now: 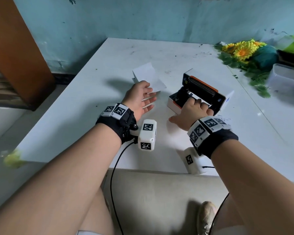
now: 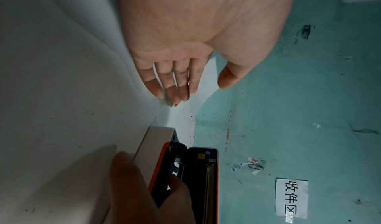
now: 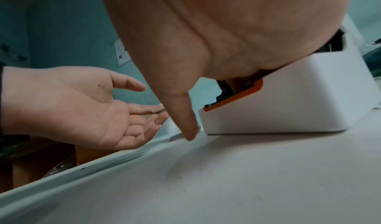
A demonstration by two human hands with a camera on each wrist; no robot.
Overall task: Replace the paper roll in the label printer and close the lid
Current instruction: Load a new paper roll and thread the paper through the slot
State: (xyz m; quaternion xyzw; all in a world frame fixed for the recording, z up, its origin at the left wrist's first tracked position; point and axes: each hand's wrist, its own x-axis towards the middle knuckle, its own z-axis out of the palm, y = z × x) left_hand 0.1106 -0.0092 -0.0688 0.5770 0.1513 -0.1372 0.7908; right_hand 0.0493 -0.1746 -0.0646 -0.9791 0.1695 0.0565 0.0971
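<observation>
The white label printer (image 1: 173, 103) sits mid-table with its orange-trimmed lid (image 1: 202, 84) swung up and open. White paper (image 1: 197, 97) lies in the bay. My right hand (image 1: 192, 107) reaches into the bay with bent fingers and the thumb stuck out left. Its fingertips are hidden, so I cannot tell whether it grips the paper. My left hand (image 1: 143, 97) hovers palm up and empty, just left of the printer. Beyond it lies a loose folded stack of white labels (image 1: 148, 74). The left wrist view shows the left hand (image 2: 181, 74) spread flat and the printer (image 2: 158, 139) below it.
Fake sunflowers (image 1: 241, 51) and a clear plastic tub (image 1: 285, 80) crowd the table's right back corner. A printed slip (image 1: 226, 119) lies by my right wrist. A brown board (image 1: 19, 53) leans at the left. The white table (image 1: 92, 92) ends close to my body.
</observation>
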